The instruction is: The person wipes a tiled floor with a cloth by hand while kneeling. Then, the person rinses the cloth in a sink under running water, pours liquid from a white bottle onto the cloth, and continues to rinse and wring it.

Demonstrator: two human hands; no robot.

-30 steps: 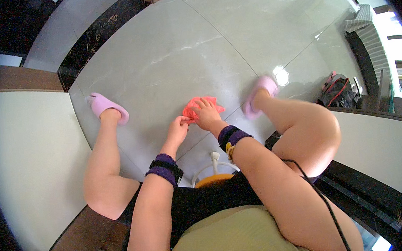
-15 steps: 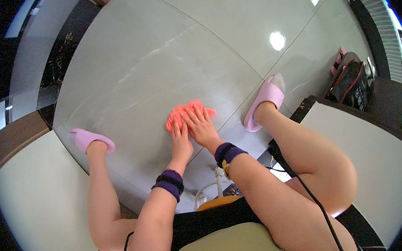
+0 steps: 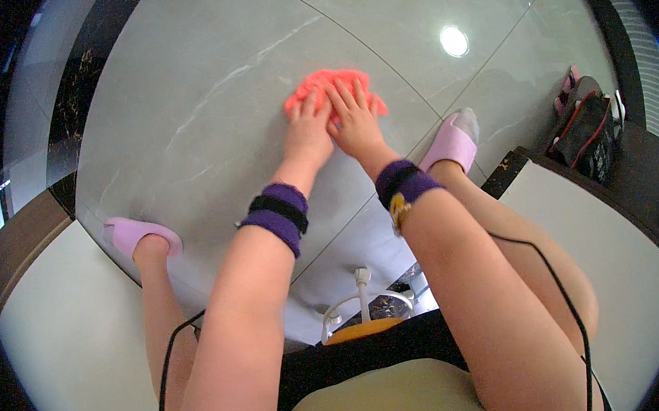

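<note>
We are spreading our left hand (image 3: 309, 136) and right hand (image 3: 357, 129) flat on coral cloth (image 3: 333, 78) near a corner of the floor tile (image 3: 219, 152).

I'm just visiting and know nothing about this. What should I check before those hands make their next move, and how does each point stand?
1. Left hand on the coral-pink cloth: ok, its fingers rest on it.
2. Right hand on the cloth: ok, fingers spread over it.
3. Cloth lying smooth: not ok, it looks ruffled.
4. Left slipper and right slipper apart from the cloth: ok, neither touches it.
5. Black bag away from the hands: ok, it is off to the right.
6. Cloth damp or dry: cannot tell.
</note>
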